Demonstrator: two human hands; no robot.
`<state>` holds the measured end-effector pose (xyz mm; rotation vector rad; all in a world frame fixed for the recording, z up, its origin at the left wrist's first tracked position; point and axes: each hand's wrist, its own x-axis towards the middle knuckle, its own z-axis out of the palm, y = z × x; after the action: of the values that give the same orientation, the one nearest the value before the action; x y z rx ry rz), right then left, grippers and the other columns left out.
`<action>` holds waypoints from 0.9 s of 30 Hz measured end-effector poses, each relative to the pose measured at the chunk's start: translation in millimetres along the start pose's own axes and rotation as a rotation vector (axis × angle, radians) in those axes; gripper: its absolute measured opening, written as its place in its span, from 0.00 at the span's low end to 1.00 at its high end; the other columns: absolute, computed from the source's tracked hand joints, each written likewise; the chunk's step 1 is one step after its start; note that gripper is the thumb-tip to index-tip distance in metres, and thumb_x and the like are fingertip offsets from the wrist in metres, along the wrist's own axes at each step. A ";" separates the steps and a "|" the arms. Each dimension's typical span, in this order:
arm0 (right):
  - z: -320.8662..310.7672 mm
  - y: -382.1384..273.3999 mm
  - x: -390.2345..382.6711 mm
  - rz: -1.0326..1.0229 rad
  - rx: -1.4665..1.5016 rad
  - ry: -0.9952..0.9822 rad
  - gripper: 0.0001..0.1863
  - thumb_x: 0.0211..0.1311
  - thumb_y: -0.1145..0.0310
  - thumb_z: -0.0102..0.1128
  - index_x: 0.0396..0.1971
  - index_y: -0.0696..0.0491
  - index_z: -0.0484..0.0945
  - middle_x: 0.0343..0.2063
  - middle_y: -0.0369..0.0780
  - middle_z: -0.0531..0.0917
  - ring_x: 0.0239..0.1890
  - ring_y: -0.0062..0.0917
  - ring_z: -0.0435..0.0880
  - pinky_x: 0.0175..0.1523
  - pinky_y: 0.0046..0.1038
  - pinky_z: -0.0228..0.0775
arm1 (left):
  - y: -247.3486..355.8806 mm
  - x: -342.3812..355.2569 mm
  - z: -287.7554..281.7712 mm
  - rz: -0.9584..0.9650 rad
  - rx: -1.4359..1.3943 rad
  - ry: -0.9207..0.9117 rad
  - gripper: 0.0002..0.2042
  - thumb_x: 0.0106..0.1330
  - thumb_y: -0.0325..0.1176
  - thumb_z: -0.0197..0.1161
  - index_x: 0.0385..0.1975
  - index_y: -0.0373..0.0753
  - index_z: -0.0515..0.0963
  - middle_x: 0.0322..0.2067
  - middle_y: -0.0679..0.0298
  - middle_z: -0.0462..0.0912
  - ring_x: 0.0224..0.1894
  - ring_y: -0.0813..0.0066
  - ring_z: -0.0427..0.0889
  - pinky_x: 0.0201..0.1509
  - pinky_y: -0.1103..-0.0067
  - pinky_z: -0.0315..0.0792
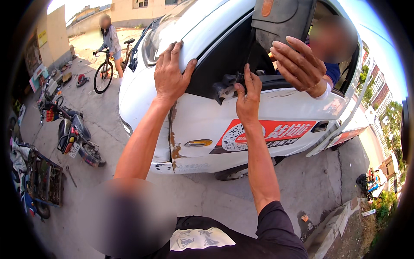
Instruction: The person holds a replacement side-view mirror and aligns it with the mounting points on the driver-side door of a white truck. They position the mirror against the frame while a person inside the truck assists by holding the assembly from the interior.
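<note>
My left hand (171, 75) rests flat with fingers spread on the white van (189, 116), by the front corner of its side window. At the base of that window, my right hand (249, 93) has its thumb and fingers closed around a dark mirror bracket (238, 79); some fingers are partly hidden. Beside it juts a grey, crumpled-looking piece (223, 88). Above hangs a big black side mirror (282, 23) with an orange reflector. From the open window, a seated person's hand (299, 64) reaches out near the mirror, palm side partly turned away.
A red and black sticker (267, 134) and a door handle (320, 126) are on the van's door. Parked motorcycles (77, 138) stand at left, with a metal rack (45, 179). Farther back a person holds a bicycle (103, 75). A concrete kerb (330, 233) runs at lower right.
</note>
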<state>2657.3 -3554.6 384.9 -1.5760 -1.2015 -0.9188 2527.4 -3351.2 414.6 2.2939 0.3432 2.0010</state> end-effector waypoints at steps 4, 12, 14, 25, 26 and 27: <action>-0.2 -1.3 -1.0 0.009 0.040 0.040 0.35 0.65 0.77 0.63 0.72 0.46 0.67 0.52 0.42 0.75 0.55 0.37 0.71 0.64 0.33 0.63 | 0.8 -1.0 0.6 -0.004 -0.006 -0.005 0.28 0.70 0.50 0.61 0.64 0.38 0.70 0.58 0.48 0.77 0.60 0.47 0.74 0.65 0.61 0.68; 4.7 5.5 -0.9 0.022 0.126 0.098 0.30 0.69 0.71 0.64 0.70 0.48 0.70 0.52 0.41 0.79 0.56 0.31 0.74 0.66 0.29 0.60 | -6.6 -1.2 2.2 0.021 0.080 -0.024 0.30 0.71 0.51 0.61 0.65 0.36 0.70 0.58 0.50 0.77 0.61 0.49 0.74 0.65 0.61 0.68; 11.7 12.1 -2.8 -0.019 0.161 0.172 0.25 0.67 0.72 0.66 0.64 0.52 0.76 0.51 0.43 0.81 0.57 0.34 0.75 0.64 0.30 0.64 | -5.3 0.1 3.1 0.021 0.059 -0.042 0.30 0.70 0.51 0.61 0.64 0.35 0.71 0.59 0.48 0.76 0.62 0.48 0.73 0.65 0.60 0.68; 21.3 1.6 -4.5 0.131 0.336 0.324 0.20 0.53 0.74 0.73 0.48 0.54 0.82 0.48 0.46 0.81 0.53 0.45 0.75 0.59 0.41 0.69 | -10.2 3.6 2.7 0.067 0.088 -0.084 0.29 0.75 0.52 0.54 0.66 0.35 0.68 0.61 0.46 0.75 0.65 0.45 0.71 0.68 0.61 0.66; 20.9 1.6 -4.6 0.130 0.340 0.326 0.22 0.52 0.75 0.73 0.49 0.54 0.80 0.47 0.45 0.81 0.53 0.45 0.75 0.59 0.41 0.69 | -8.9 3.6 3.3 0.077 0.077 -0.081 0.29 0.75 0.50 0.54 0.67 0.33 0.67 0.61 0.45 0.74 0.65 0.45 0.71 0.68 0.61 0.65; 19.4 1.6 -3.6 0.153 0.350 0.337 0.22 0.52 0.75 0.73 0.49 0.54 0.80 0.47 0.45 0.81 0.53 0.45 0.75 0.59 0.41 0.69 | -8.8 5.4 5.7 0.091 0.087 -0.103 0.29 0.75 0.50 0.54 0.67 0.33 0.67 0.61 0.45 0.74 0.65 0.45 0.71 0.68 0.61 0.65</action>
<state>2658.5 -3537.3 375.5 -1.1620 -0.9299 -0.7869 2532.7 -3341.0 417.2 2.4973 0.3310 1.9347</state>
